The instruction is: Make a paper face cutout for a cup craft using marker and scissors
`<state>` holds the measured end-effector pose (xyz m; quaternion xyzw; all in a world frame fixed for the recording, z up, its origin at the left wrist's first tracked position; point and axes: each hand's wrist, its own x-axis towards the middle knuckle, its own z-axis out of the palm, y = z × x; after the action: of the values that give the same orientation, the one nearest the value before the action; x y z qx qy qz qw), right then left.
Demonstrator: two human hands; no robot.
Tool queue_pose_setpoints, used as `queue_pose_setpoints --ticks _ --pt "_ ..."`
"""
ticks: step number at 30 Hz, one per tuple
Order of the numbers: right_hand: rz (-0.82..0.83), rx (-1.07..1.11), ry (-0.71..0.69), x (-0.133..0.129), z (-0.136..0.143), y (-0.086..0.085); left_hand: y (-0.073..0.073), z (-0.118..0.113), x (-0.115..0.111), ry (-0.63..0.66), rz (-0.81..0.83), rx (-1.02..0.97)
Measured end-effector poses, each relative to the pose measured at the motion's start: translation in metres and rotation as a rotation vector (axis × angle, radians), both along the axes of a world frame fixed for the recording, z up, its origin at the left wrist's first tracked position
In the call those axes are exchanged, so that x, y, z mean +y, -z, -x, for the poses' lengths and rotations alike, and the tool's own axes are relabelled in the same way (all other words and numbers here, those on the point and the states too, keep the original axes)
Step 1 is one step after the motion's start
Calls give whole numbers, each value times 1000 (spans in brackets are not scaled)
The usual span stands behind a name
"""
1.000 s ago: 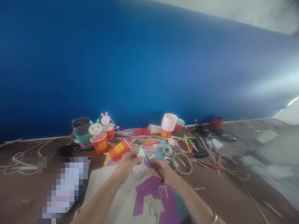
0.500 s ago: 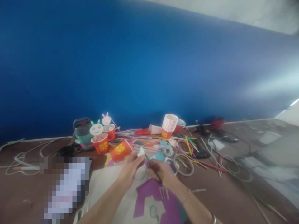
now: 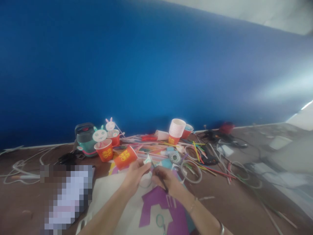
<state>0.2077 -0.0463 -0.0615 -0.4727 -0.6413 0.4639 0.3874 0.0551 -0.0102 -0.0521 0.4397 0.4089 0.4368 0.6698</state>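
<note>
Pinched between the fingers of my left hand (image 3: 135, 174) is a small piece of white paper (image 3: 147, 160) with a green line drawn on it. My right hand (image 3: 167, 181) is closed around dark scissors (image 3: 161, 183), their thin blades rising beside the paper's right edge. Below both hands lies a cut purple sheet (image 3: 146, 212) on a large white sheet (image 3: 110, 192). Just beyond my left hand an orange paper cup (image 3: 126, 157) rests on its side. The tips of the fingers partly cover the paper.
Behind are a stack of paper cups (image 3: 177, 129), a tape roll (image 3: 175, 158), loose colored straws (image 3: 146, 147) and a clear coil (image 3: 192, 172). At left stand cups with rabbit faces (image 3: 99, 134) and a teal jug (image 3: 86, 142). A blue wall (image 3: 146, 65) closes off the back.
Both hands stay close together with the paper and scissors, almost unmoved. The whole view has shifted slightly, so things appear a little further left.
</note>
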Motion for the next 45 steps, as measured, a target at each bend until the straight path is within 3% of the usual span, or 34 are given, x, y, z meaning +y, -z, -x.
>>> queue_pose_setpoints --ticks 19,24,32,45 --pt "81 -8 21 1 -5 3 12 8 8 39 -83 75" --pt "120 63 -25 1 -7 5 9 9 7 27 -71 113" --pt "152 100 -67 0 -8 -7 9 10 9 45 -82 128" --pt "177 110 -52 3 -8 5 4 8 6 67 -32 19"
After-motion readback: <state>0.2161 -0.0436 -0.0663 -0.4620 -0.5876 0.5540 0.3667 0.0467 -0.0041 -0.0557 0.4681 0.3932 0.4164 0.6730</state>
